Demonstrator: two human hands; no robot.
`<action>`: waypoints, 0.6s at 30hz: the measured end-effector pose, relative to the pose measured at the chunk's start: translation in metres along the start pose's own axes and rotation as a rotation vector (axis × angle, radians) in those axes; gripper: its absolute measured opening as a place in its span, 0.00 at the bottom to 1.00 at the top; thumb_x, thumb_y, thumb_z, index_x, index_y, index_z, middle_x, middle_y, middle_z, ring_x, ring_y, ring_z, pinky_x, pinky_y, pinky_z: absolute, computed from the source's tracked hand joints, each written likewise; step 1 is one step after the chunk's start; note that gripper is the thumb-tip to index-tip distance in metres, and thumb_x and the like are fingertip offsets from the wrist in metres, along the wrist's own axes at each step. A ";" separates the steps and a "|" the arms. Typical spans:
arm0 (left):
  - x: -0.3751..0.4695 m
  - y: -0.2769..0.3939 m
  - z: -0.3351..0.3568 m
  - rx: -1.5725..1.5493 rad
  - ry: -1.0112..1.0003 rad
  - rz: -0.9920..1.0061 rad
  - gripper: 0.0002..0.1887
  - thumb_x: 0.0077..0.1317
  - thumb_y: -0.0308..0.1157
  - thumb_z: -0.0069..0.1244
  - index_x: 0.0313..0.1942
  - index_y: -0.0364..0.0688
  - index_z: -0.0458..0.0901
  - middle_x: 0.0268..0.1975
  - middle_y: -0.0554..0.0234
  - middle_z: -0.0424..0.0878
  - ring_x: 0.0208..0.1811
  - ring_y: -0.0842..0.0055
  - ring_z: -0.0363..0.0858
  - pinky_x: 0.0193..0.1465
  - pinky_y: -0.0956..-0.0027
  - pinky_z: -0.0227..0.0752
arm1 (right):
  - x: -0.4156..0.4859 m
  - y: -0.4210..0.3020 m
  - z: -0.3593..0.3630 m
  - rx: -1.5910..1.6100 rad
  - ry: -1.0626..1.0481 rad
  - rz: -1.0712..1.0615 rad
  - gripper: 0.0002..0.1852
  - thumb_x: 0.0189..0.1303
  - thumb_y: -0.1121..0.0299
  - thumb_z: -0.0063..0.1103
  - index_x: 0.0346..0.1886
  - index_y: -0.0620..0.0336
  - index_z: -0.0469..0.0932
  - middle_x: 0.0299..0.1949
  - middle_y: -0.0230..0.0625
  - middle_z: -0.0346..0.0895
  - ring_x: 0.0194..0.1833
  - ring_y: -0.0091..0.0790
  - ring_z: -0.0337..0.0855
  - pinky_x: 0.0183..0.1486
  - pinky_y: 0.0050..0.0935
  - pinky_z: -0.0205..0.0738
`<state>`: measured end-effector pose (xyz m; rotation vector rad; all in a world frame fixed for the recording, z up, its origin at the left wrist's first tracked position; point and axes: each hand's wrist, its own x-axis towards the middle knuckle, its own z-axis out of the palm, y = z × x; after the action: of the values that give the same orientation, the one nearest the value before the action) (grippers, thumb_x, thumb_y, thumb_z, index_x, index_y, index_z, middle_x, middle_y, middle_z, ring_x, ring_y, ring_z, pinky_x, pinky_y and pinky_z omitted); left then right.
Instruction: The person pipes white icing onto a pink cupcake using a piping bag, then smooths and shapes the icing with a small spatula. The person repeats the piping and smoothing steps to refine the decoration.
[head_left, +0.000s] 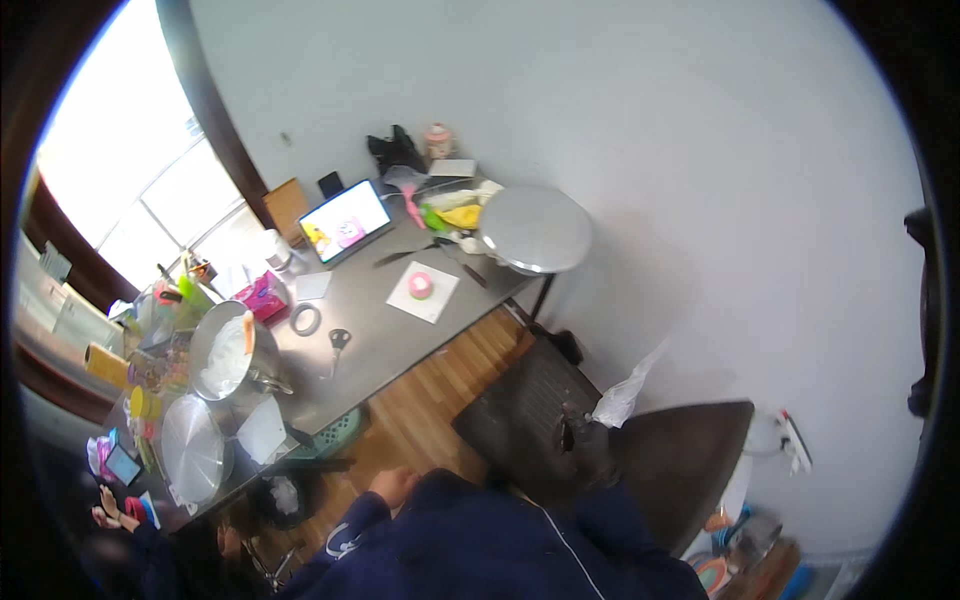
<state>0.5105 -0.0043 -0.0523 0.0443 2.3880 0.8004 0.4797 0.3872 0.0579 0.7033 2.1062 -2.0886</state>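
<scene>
My right hand, in what looks like a dark glove, grips a piping bag with white filling, its clear tail pointing up and right. My left hand is bare and held close to my body, with its fingers curled and partly hidden; whether it holds anything I cannot tell. Ahead on the metal table, a small pink round item, perhaps a little cake, sits on a white square sheet. Scissors and a roll of tape lie to its left.
A metal bowl of white cream holds a spatula. A lit tablet stands behind. A round turntable overhangs the right end near spatulas. A dark chair is below. Another person's hands show lower left.
</scene>
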 end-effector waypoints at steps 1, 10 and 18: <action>0.002 -0.004 -0.004 -0.058 0.028 -0.046 0.18 0.73 0.44 0.47 0.45 0.41 0.86 0.33 0.52 0.88 0.37 0.58 0.88 0.47 0.59 0.79 | 0.030 -0.002 0.002 -0.126 -0.015 0.041 0.23 0.77 0.55 0.50 0.22 0.53 0.77 0.17 0.32 0.74 0.19 0.25 0.72 0.25 0.26 0.65; -0.004 -0.059 -0.054 -0.453 0.127 -0.381 0.13 0.75 0.33 0.45 0.52 0.43 0.85 0.33 0.57 0.88 0.36 0.69 0.88 0.42 0.64 0.78 | 0.167 -0.135 0.071 0.335 0.009 -0.290 0.19 0.76 0.53 0.49 0.27 0.51 0.71 0.18 0.25 0.66 0.18 0.23 0.68 0.19 0.24 0.61; 0.057 -0.055 -0.128 -0.435 0.460 -0.220 0.18 0.77 0.43 0.43 0.46 0.39 0.86 0.35 0.50 0.88 0.37 0.63 0.87 0.41 0.61 0.76 | 0.221 -0.180 0.131 0.565 -0.034 -0.273 0.19 0.74 0.54 0.52 0.27 0.53 0.69 0.23 0.28 0.64 0.24 0.25 0.66 0.30 0.27 0.62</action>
<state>0.4008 -0.1059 -0.0329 -0.6290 2.5061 1.3110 0.1813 0.3241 0.1329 0.4298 1.6664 -2.8645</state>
